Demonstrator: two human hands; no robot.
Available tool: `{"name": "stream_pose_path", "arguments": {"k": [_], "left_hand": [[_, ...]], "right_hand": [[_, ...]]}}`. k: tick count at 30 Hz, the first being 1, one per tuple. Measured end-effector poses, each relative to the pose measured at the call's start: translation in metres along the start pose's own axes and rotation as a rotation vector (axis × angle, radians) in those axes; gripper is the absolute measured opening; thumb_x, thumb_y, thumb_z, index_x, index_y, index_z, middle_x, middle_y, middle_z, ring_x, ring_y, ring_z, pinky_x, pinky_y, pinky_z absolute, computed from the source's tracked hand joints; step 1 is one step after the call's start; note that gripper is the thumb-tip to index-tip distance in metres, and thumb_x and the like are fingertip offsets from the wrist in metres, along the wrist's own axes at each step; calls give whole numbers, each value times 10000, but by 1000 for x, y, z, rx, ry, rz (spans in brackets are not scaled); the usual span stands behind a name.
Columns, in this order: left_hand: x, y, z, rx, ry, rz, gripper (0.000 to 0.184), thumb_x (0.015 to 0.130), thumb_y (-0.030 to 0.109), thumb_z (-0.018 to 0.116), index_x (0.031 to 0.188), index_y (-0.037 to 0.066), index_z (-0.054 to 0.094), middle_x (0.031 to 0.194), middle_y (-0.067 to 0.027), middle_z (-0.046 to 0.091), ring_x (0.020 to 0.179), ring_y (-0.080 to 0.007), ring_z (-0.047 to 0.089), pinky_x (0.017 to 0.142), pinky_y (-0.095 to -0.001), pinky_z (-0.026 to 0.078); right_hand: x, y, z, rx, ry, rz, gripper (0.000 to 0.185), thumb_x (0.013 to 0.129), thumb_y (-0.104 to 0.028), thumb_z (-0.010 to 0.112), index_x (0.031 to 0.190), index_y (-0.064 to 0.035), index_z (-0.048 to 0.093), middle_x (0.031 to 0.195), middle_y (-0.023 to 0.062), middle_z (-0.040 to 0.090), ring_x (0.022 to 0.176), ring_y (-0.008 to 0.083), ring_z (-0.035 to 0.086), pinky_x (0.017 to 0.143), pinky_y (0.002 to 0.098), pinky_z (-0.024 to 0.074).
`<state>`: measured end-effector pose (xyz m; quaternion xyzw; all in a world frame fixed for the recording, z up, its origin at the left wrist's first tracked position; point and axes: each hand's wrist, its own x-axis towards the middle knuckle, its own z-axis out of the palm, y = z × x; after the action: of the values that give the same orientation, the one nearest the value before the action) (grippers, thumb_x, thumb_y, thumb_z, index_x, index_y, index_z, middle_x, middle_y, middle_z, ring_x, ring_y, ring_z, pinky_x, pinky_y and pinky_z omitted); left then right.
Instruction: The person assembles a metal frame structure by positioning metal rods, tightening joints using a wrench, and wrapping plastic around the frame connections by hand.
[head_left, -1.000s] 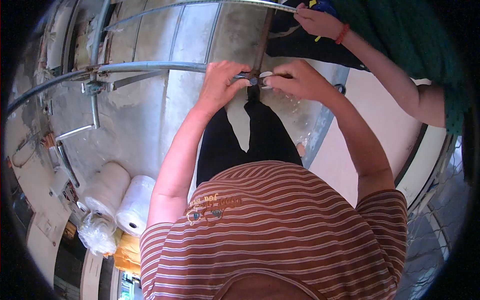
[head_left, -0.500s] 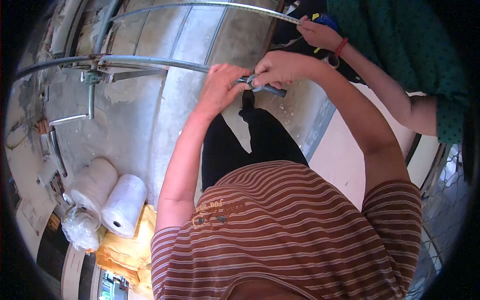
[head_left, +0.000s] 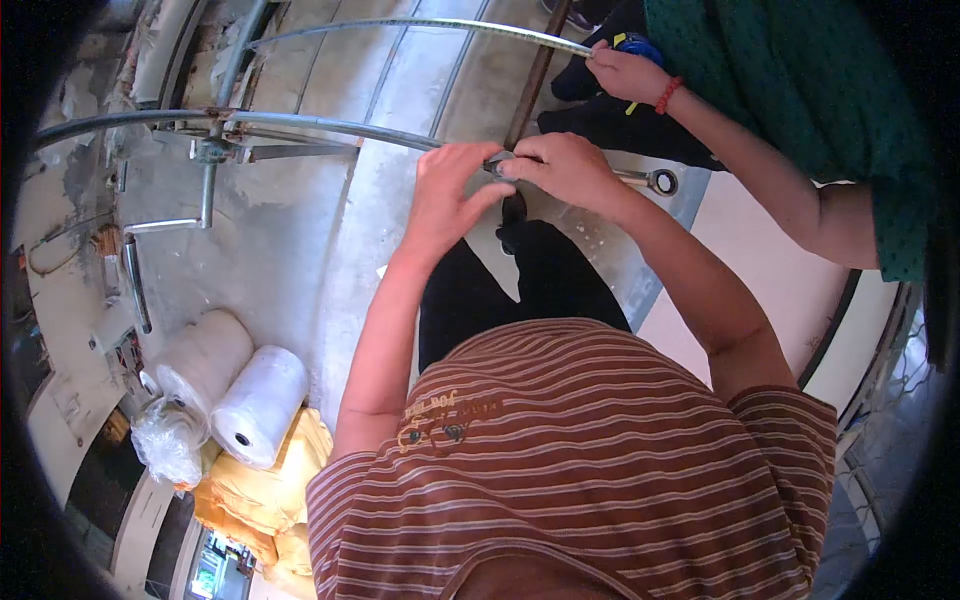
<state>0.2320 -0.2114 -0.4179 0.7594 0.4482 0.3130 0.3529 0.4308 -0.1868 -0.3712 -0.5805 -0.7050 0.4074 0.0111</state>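
"At the end of the curved metal pipe (head_left: 335, 126), what is seen?"

"By the left hand (head_left: 450, 190) that end is covered, the fingers laid over it and the thumb spread apart below; whether it is tightly gripped cannot be told."

"And on the other side?"

"A ring-ended wrench (head_left: 638, 178) is held in the right hand (head_left: 570, 172), its ring left showing past the hand. Thumb and forefinger are brought together at a small metal part (head_left: 499, 164), mostly hidden between the two hands."

"Is anything held nearby?"

"A tape blade (head_left: 460, 28) is pinched in a co-worker's hand (head_left: 632, 77), the blue case (head_left: 638, 46) just beside it; a red bracelet (head_left: 668, 95) is worn."

"And lower left?"

"Two plastic film rolls (head_left: 262, 402) are seen beside yellow bundles (head_left: 265, 485), well apart from the pipe."
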Motion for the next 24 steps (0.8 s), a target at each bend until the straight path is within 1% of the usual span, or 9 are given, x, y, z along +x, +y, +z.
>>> {"name": "stream_pose_path", "arguments": {"k": [1,4,7,10,11,14,17,20,24], "left_hand": [[-1,-1,2,-7,9,-9,454,756,288,751,1126,61,617,1086,-69,644,1077,-247,571,991,-391,338],[0,0,7,-33,33,-27,439,762,298,752,1118,73,628,1076,-69,654,1059,-251,585,985,-392,346],[-3,0,7,-29,50,-21,419,772,303,747,1114,87,640,1069,-65,667,1048,-258,594,985,-399,352],[0,-4,11,-20,89,-11,405,778,310,740,1104,92,644,1052,-57,672,1036,-248,596,994,-399,342],[-1,-5,11,-32,90,-14,401,779,314,738,1101,94,645,1046,-55,673,1036,-245,596,1001,-398,338],[-4,-5,11,-61,32,-38,426,775,349,734,1110,103,640,1064,-45,666,1073,-233,587,1030,-405,307],[0,-5,3,-50,-35,-39,481,766,412,720,1134,118,626,1111,-31,646,1131,-220,562,1064,-423,259],[-2,-9,-1,1,-62,-36,495,763,415,716,1154,132,608,1146,-9,623,1142,-205,537,1092,-449,217],[0,-11,1,49,-69,-5,508,760,438,707,1156,138,602,1150,3,616,1148,-206,526,1103,-469,197]], "right_hand": [[0,0,-2,-17,-4,-10,402,836,-468,596,888,-79,684,768,155,662,722,336,649,649,450,484],[1,26,-13,201,-223,-158,327,919,-363,546,994,-59,637,689,86,649,674,197,638,599,321,473],[7,24,-47,471,-691,112,368,972,-352,429,1053,-38,603,673,75,638,647,155,629,580,283,492],[11,26,-79,330,-1027,362,455,996,-407,360,1025,-26,606,640,100,622,568,169,612,555,292,503],[10,32,-79,326,-1044,340,528,981,-471,384,1071,-2,608,625,116,616,515,191,593,513,322,505],[9,43,-82,416,-1134,305,473,980,-448,417,1026,-9,587,593,92,589,477,173,558,455,304,457],[8,70,-70,574,-1153,250,375,976,-414,465,968,-48,548,545,10,494,412,104,441,386,260,340],[7,70,-73,697,-1173,362,292,969,-375,503,919,-87,504,539,-65,362,397,48,311,369,232,223],[1,64,-74,672,-1111,359,273,971,-372,498,911,-107,506,562,-97,307,419,21,268,377,221,189]]}}
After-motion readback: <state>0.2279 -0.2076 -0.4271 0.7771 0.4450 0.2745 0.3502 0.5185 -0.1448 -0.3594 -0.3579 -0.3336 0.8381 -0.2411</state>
